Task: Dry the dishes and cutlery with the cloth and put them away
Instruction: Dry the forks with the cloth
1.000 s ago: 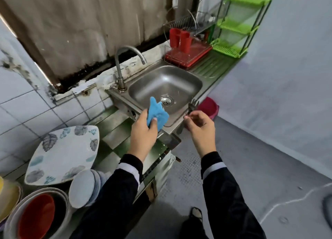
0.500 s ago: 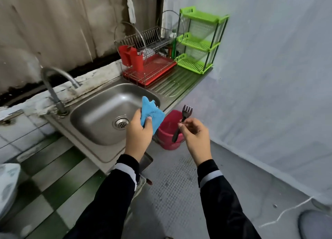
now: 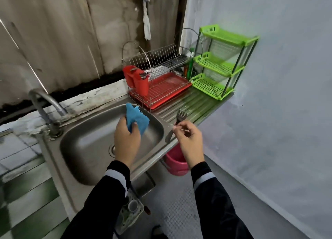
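Right, status at the sink:
left hand (image 3: pixel 126 140): closed round the blue cloth (image 3: pixel 136 119), bunched so a loose corner stands up. Held over the sink (image 3: pixel 86 149) bowl, clear of the fork.
right hand (image 3: pixel 188 142): pinching the fork (image 3: pixel 177 124) at mid-handle with fingertips, tines up. Light pinch leaves both ends free for wiping.
fork position: above the ribbed drainboard (image 3: pixel 190 106), just right of the bowl, apart from the cloth.
dryness: can't tell, frame is motion-blurred.
target: probably the red cutlery holder (image 3: pixel 137 80) on the dish rack (image 3: pixel 161 88); something metal already pokes out of it.
green shelf (image 3: pixel 221 64): all tiers bare, sits beside the rack at the counter end.
pink bucket (image 3: pixel 177 165): on the floor under the counter edge, below my right wrist. Dropped fork likely lands there.
step: my read, carrying the fork toward the rack.
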A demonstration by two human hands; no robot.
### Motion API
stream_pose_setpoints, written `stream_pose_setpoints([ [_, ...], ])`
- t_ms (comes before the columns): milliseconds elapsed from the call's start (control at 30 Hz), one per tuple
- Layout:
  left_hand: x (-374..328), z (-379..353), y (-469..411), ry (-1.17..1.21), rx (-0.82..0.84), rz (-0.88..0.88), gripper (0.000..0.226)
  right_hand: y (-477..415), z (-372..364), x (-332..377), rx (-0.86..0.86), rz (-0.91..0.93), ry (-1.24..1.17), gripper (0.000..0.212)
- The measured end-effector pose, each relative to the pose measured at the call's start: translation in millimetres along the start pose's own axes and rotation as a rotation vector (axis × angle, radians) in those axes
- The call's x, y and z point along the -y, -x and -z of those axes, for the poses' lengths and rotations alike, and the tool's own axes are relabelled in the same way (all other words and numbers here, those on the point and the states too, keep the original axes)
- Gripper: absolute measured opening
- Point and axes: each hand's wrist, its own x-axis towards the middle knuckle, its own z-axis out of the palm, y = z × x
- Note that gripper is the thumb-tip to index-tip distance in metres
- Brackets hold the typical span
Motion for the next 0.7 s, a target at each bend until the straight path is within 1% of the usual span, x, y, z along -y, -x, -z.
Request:
stream_pose_setpoints([
  [133,-6,-24,-56,0.047,-0.077,0.000,0.009,-66,-25,7,0.072,0.035,-0.029,0.007],
  [200,-13,-30,-79,0.062,-0.101,-0.025,0.012,-94,-34,15,0.076,0.079,-0.043,0.009],
  [367,-29,-42,-120,0.063,-0.153,-0.058,0.021,-153,-53,29,0.002,0.127,-0.170,0.009],
  [500,-25,-47,-133,0.063,-0.197,-0.058,0.021,-187,-65,35,-0.020,0.145,-0.256,0.010],
  [600,-21,-50,-138,0.062,-0.236,-0.040,0.022,-213,-78,31,0.050,0.141,-0.283,0.006],
  [700,-18,-51,-139,0.050,-0.268,-0.043,0.019,-232,-95,23,0.130,0.146,-0.213,0.006],
])
